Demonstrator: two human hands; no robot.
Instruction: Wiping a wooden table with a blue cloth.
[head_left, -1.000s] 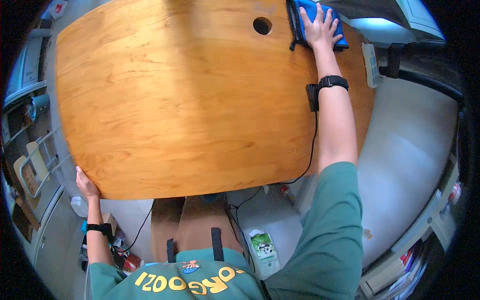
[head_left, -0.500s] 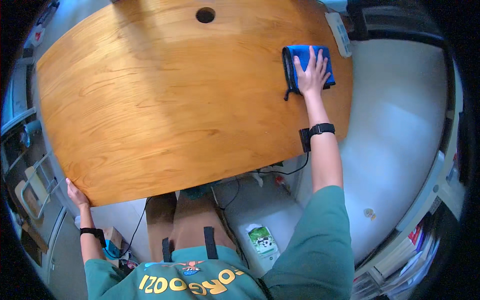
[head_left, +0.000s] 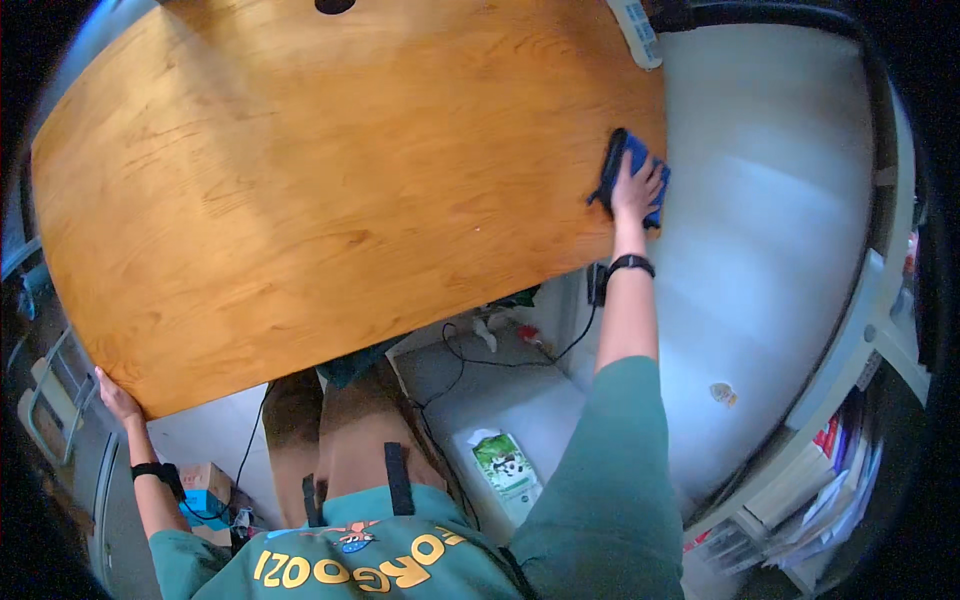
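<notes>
Under my right hand [head_left: 637, 192] is a folded blue cloth [head_left: 640, 152] with a black edge, near the right front corner of the wooden table [head_left: 340, 200]. The fingers bend over the cloth and press it to the tabletop; part of it shows around the hand. At the table's left front corner, my left hand [head_left: 121, 400] holds the edge, with some fingers hidden. Each wrist wears a black band.
A white power strip [head_left: 635, 32] lies at the table's far right, and a round hole [head_left: 335, 5] is cut in the far side. Below are black cables [head_left: 462, 365], a green-and-white package [head_left: 505, 465] and a blue box [head_left: 205, 508]. Books [head_left: 835, 490] stand at the lower right.
My right hand has drawn the cloth toward me along the table's right side, and the cloth has turned and bunched. My left hand stays on the corner. The whole view has shifted.
</notes>
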